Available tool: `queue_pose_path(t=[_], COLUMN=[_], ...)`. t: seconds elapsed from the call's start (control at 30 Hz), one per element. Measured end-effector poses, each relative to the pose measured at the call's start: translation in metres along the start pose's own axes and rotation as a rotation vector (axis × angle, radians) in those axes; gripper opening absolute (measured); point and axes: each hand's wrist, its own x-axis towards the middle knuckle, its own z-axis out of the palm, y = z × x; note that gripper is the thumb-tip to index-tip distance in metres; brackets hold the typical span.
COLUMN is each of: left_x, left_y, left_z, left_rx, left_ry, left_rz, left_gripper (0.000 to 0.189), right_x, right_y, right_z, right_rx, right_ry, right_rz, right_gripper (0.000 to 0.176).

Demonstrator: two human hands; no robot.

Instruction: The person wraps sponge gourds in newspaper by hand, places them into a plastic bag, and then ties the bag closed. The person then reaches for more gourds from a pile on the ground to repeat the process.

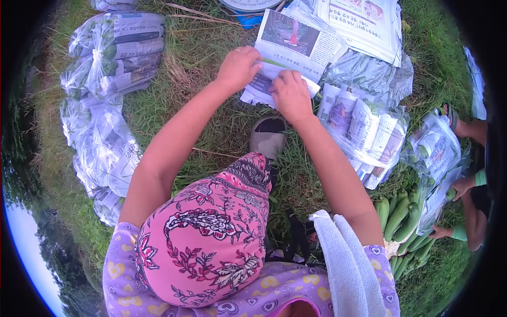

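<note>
Both my hands are on a newspaper sheet (317, 50) at the top centre, over the grass. A thin strip of something green (274, 63) shows between the paper and its folded near edge. My left hand (238, 67) has its fingers bent over the left end of that fold. On the right part of the fold lies my right hand (292, 94), its fingers curled down and pressed to the paper. Another green tip pokes out just right of my right hand.
Bagged newspaper bundles (113, 53) line the left. More newspapers (364, 21) and bagged bundles (364, 127) lie at right. Green vegetables (404, 216) sit lower right, beside another person's hands (460, 187). A round white object (251, 4) is at the top.
</note>
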Motion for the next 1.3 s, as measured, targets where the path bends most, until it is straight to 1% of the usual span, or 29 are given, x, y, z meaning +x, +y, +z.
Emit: queue_pose_path(t=[0.1,0.2,0.27,0.3,0.33,0.4,0.5,0.6,0.63,0.67,0.73,0.77,0.8,0.87,0.9,0.93,1.0,1.03,1.07,1.13,1.17,1.2,1.27,1.3], left_x=[-0.002,-0.023,-0.032,-0.039,-0.037,-0.036,-0.033,-0.036,-0.038,-0.040,-0.043,-0.043,-0.043,-0.039,-0.035,-0.031,-0.021,-0.015,-0.009,0.006,0.015,0.021,0.036,0.041], left_y=[0.014,0.021,0.034,0.036,0.048,0.050,0.058,0.075,0.077,0.080,0.086,0.091,0.098,0.112,0.119,0.123,0.135,0.142,0.151,0.173,0.188,0.204,0.232,0.252], left_z=[-0.011,0.000,0.006,0.018,0.018,0.025,0.029,0.015,0.015,0.013,0.010,0.011,0.010,0.010,0.009,0.008,0.003,-0.003,-0.005,-0.007,-0.004,-0.005,-0.011,-0.009], left_rx=[0.127,-0.444,-1.008,-1.207,-1.304,-1.562,-1.759,-1.802,-1.842,-1.903,-1.996,-1.986,-1.970,-1.936,-1.937,-1.953,-2.003,-2.015,-1.930,-1.760,-1.665,-1.626,-1.558,-1.562], left_ry=[0.216,-0.151,-0.200,-0.141,-0.095,-0.058,0.138,0.193,0.216,0.191,0.122,0.138,0.147,0.142,0.127,0.072,0.032,-0.087,-0.117,-0.173,-0.070,-0.076,-0.083,-0.071], left_rz=[-0.016,-0.689,-1.084,-1.176,-1.269,-1.325,-1.174,-1.015,-1.016,-1.020,-1.024,-1.005,-1.022,-1.055,-0.993,-0.943,-0.943,-0.945,-0.898,-0.793,-0.785,-0.747,-0.666,-0.590], left_gripper=[0.019,0.023,0.025,0.031,0.035,0.042,0.040,0.043,0.045,0.050,0.045,0.046,0.046,0.045,0.046,0.046,0.041,0.033,0.032,0.029,0.026,0.027,0.029,0.034], right_x=[0.010,0.021,0.025,0.029,0.031,0.032,0.024,0.011,0.005,-0.002,-0.017,-0.023,-0.027,-0.036,-0.044,-0.052,-0.068,-0.075,-0.082,-0.098,-0.106,-0.111,-0.121,-0.131], right_y=[0.014,0.024,0.032,0.031,0.027,0.022,0.003,-0.006,-0.008,-0.011,-0.016,-0.018,-0.018,-0.034,-0.040,-0.037,-0.032,-0.026,-0.021,-0.017,-0.026,-0.040,-0.052,-0.052], right_z=[0.012,0.021,0.026,0.020,0.016,0.006,-0.002,-0.013,-0.017,-0.022,-0.032,-0.036,-0.042,-0.080,-0.100,-0.107,-0.113,-0.115,-0.116,-0.137,-0.140,-0.156,-0.166,-0.173], right_rx=[-0.104,-0.150,-0.156,-0.144,-0.061,0.088,0.330,0.710,0.845,1.042,1.437,1.394,1.146,0.393,0.307,0.212,0.014,0.237,0.449,0.868,0.647,0.595,0.440,0.386], right_ry=[0.025,0.035,0.007,-0.064,-0.072,-0.091,-0.088,-0.086,-0.104,-0.148,-0.230,-0.192,-0.184,-0.104,0.003,0.179,0.518,0.494,0.482,0.268,0.439,0.416,0.501,0.517], right_rz=[0.058,0.103,0.141,0.173,0.204,0.266,0.350,0.502,0.552,0.623,0.752,0.759,0.746,0.564,0.545,0.565,0.579,0.642,0.717,0.769,0.633,0.628,0.628,0.623], right_gripper=[0.018,0.021,0.021,0.028,0.031,0.039,0.053,0.059,0.058,0.057,0.053,0.048,0.046,0.047,0.044,0.042,0.036,0.032,0.028,0.027,0.025,0.027,0.043,0.050])
